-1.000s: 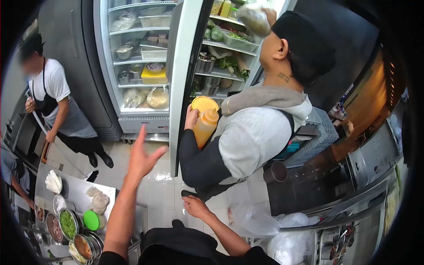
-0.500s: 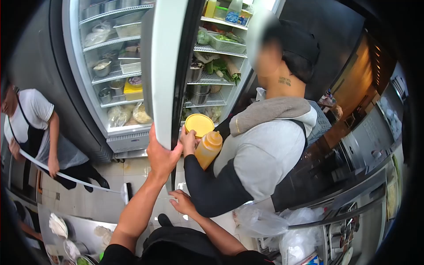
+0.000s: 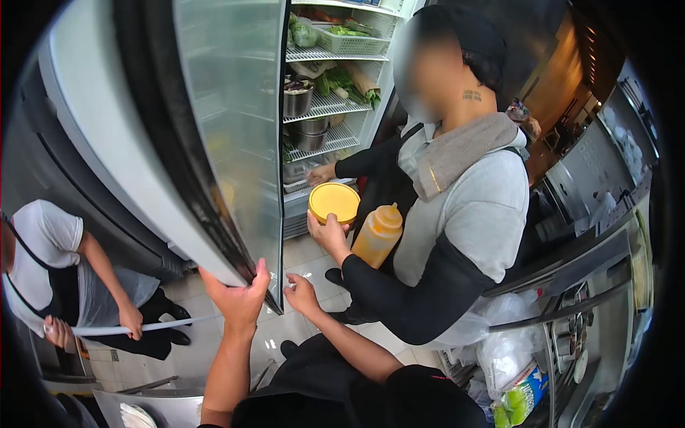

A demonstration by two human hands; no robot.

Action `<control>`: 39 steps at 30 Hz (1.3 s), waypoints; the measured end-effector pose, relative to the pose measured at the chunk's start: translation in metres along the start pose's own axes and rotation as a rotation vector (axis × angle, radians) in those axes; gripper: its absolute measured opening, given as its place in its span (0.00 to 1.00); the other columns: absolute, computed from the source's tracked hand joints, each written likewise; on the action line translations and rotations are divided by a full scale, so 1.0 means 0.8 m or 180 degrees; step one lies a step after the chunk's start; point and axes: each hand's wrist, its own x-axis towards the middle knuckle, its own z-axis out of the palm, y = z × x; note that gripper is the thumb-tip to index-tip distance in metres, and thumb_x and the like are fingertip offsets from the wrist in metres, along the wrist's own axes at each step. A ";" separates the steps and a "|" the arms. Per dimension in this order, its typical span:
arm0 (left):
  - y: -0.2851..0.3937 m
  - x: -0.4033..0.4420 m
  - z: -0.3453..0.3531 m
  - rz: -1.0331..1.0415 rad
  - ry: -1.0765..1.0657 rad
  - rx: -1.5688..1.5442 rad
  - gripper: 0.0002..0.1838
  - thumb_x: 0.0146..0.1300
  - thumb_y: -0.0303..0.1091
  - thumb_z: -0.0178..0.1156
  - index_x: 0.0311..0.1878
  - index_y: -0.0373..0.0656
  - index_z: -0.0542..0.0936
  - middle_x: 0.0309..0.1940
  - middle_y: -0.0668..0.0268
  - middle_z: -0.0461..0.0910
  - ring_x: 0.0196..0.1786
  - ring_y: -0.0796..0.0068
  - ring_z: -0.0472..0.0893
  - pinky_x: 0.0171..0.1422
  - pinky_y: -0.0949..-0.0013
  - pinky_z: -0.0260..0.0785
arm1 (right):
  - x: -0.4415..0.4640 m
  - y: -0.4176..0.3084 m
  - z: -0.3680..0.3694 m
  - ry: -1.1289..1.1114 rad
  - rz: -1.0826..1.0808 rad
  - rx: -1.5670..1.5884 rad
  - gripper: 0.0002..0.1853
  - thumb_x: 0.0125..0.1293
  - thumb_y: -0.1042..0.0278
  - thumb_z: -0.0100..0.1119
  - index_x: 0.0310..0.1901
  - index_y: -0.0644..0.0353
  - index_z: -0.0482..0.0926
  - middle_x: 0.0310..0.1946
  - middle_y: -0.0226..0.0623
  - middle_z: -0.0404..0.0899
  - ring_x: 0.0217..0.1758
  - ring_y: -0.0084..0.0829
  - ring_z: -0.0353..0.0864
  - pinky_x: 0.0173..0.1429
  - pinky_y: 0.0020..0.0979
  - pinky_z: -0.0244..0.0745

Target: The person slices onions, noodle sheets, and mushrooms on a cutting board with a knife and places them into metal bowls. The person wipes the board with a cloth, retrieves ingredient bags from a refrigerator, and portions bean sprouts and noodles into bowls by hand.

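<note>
My left hand (image 3: 235, 294) is wrapped round the edge of the refrigerator door (image 3: 153, 135), thumb up on the near side and some fingers hidden. The door stands open, its glass panel slanting across the view. Just right of the door's lower corner, my right hand (image 3: 303, 294) is loosely bent and appears to hold nothing. Beyond it a co-worker's hand (image 3: 330, 234) carries a tub with a yellow lid (image 3: 334, 202). A squeeze bottle of orange sauce (image 3: 378, 235) rests against that co-worker's forearm. The co-worker's other hand (image 3: 322, 174) reaches to a lower shelf.
The refrigerator shelves (image 3: 332, 107) hold vegetables, a basket (image 3: 349, 43) and metal pots (image 3: 311, 135). At left, another person (image 3: 57, 264) grips a long white handle (image 3: 164, 324). Plastic bags (image 3: 506, 342) lie at lower right, by a counter. Tiled floor (image 3: 314, 267) shows between us.
The door has swung left and nearer to me with my left hand on it. My right hand has risen slightly. The co-worker has turned toward the shelves, one arm reaching in.
</note>
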 end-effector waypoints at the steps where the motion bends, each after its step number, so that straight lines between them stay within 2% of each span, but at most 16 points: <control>1: -0.014 -0.004 -0.001 -0.0155 0.0041 -0.0213 0.38 0.42 0.25 0.74 0.56 0.31 0.65 0.45 0.57 0.73 0.45 0.69 0.76 0.51 0.68 0.70 | 0.018 0.002 0.007 0.0103 -0.0040 -0.0133 0.22 0.54 0.68 0.60 0.53 0.60 0.77 0.43 0.46 0.79 0.41 0.41 0.80 0.51 0.38 0.75; 2: -0.021 -0.008 -0.011 -0.0359 -0.0294 -0.0005 0.40 0.46 0.23 0.71 0.62 0.32 0.61 0.54 0.55 0.70 0.55 0.67 0.73 0.61 0.67 0.65 | 0.037 0.004 0.015 0.0217 0.0083 -0.0058 0.22 0.54 0.69 0.59 0.52 0.60 0.77 0.43 0.46 0.79 0.42 0.41 0.80 0.51 0.37 0.75; 8: -0.068 -0.031 -0.027 -0.1174 -0.0814 0.0041 0.51 0.45 0.25 0.68 0.72 0.31 0.51 0.63 0.51 0.67 0.63 0.64 0.68 0.68 0.63 0.59 | 0.189 0.024 0.077 0.1097 0.1188 0.0705 0.20 0.52 0.74 0.56 0.50 0.63 0.78 0.44 0.45 0.80 0.46 0.39 0.81 0.53 0.35 0.75; 9: -0.065 -0.029 -0.014 -0.0714 -0.0378 -0.0280 0.36 0.45 0.24 0.72 0.60 0.32 0.68 0.46 0.57 0.75 0.46 0.70 0.76 0.51 0.68 0.71 | 0.220 0.045 0.094 0.1374 0.1320 0.1012 0.19 0.52 0.75 0.55 0.48 0.65 0.78 0.43 0.44 0.80 0.45 0.38 0.81 0.52 0.34 0.75; 12: -0.087 -0.032 -0.034 -0.0686 -0.0874 0.0223 0.30 0.50 0.29 0.69 0.57 0.34 0.70 0.45 0.59 0.77 0.46 0.67 0.78 0.54 0.68 0.70 | 0.299 0.131 0.145 0.1697 0.1787 0.1432 0.18 0.52 0.79 0.53 0.47 0.68 0.76 0.44 0.43 0.79 0.48 0.36 0.80 0.55 0.33 0.73; 15: -0.083 -0.026 -0.036 -0.0737 -0.1057 0.0380 0.22 0.53 0.34 0.66 0.51 0.38 0.76 0.43 0.61 0.80 0.46 0.65 0.79 0.57 0.66 0.69 | 0.335 0.119 0.146 0.1736 0.1915 0.1622 0.17 0.52 0.81 0.52 0.47 0.69 0.75 0.45 0.43 0.79 0.50 0.36 0.78 0.58 0.33 0.71; 17: -0.083 -0.028 -0.042 -0.0849 -0.1152 0.0463 0.24 0.53 0.35 0.67 0.53 0.39 0.74 0.45 0.60 0.79 0.47 0.64 0.79 0.57 0.66 0.69 | 0.346 0.121 0.143 0.1752 0.1927 0.1850 0.16 0.53 0.80 0.51 0.46 0.69 0.74 0.44 0.42 0.78 0.51 0.37 0.77 0.61 0.34 0.68; 18: -0.085 -0.030 -0.045 -0.0903 -0.1174 0.0496 0.25 0.53 0.36 0.67 0.53 0.39 0.73 0.45 0.59 0.79 0.48 0.64 0.78 0.57 0.65 0.69 | 0.354 0.134 0.153 0.1943 0.1784 0.1785 0.16 0.53 0.79 0.52 0.46 0.68 0.74 0.40 0.41 0.78 0.42 0.36 0.79 0.49 0.34 0.75; 21: -0.089 -0.032 -0.049 -0.1030 -0.1218 0.0553 0.29 0.52 0.37 0.68 0.56 0.39 0.71 0.48 0.58 0.77 0.50 0.63 0.77 0.58 0.64 0.68 | 0.379 0.183 0.183 0.2136 0.1982 0.2104 0.16 0.53 0.78 0.52 0.46 0.66 0.74 0.33 0.41 0.78 0.23 0.31 0.77 0.21 0.32 0.69; 25: -0.098 -0.034 -0.052 -0.1117 -0.1243 0.0579 0.33 0.52 0.40 0.69 0.59 0.40 0.67 0.51 0.55 0.75 0.52 0.62 0.76 0.59 0.63 0.67 | 0.376 0.179 0.183 0.2366 0.2187 0.2140 0.15 0.54 0.78 0.50 0.44 0.65 0.75 0.32 0.40 0.78 0.24 0.33 0.77 0.22 0.34 0.70; 28: -0.107 -0.029 -0.052 -0.1120 -0.1249 0.0597 0.37 0.51 0.41 0.70 0.62 0.40 0.65 0.53 0.54 0.73 0.54 0.61 0.74 0.60 0.61 0.66 | 0.383 0.188 0.176 0.2699 0.2118 0.2112 0.13 0.54 0.78 0.50 0.42 0.64 0.76 0.32 0.41 0.79 0.26 0.34 0.78 0.23 0.35 0.72; 32: -0.115 -0.025 -0.055 -0.1174 -0.1131 0.0648 0.42 0.50 0.44 0.71 0.65 0.41 0.61 0.56 0.52 0.71 0.57 0.60 0.73 0.61 0.60 0.65 | 0.400 0.197 0.135 0.2697 0.1867 0.1105 0.10 0.52 0.77 0.53 0.37 0.64 0.77 0.34 0.44 0.81 0.35 0.40 0.80 0.36 0.39 0.75; 34: -0.116 -0.025 -0.057 -0.1258 -0.0984 0.0737 0.44 0.50 0.45 0.71 0.67 0.41 0.59 0.57 0.51 0.70 0.58 0.59 0.72 0.62 0.59 0.65 | 0.414 0.191 0.094 0.2298 0.1868 0.0808 0.09 0.51 0.76 0.54 0.36 0.65 0.78 0.35 0.44 0.82 0.38 0.44 0.81 0.42 0.39 0.75; 36: -0.110 -0.035 -0.063 -0.1411 -0.0625 0.0868 0.47 0.50 0.46 0.72 0.68 0.41 0.58 0.59 0.50 0.69 0.59 0.58 0.71 0.62 0.58 0.64 | 0.459 0.228 0.072 0.1789 0.1995 0.0526 0.17 0.51 0.75 0.55 0.45 0.71 0.77 0.47 0.54 0.80 0.53 0.49 0.79 0.59 0.38 0.72; 38: -0.102 -0.048 -0.055 -0.1590 -0.0312 0.0912 0.49 0.49 0.47 0.72 0.70 0.41 0.56 0.60 0.49 0.68 0.61 0.58 0.71 0.63 0.58 0.64 | 0.531 0.307 0.100 0.2747 0.1856 0.0883 0.18 0.52 0.76 0.55 0.46 0.70 0.77 0.48 0.54 0.79 0.53 0.49 0.79 0.60 0.39 0.71; 39: -0.102 -0.050 -0.039 -0.1649 -0.0237 0.0867 0.50 0.49 0.47 0.73 0.71 0.41 0.55 0.61 0.48 0.67 0.61 0.57 0.70 0.63 0.57 0.63 | 0.535 0.278 0.075 0.2734 0.1972 0.1037 0.18 0.52 0.75 0.55 0.46 0.70 0.77 0.49 0.54 0.79 0.53 0.48 0.79 0.60 0.39 0.71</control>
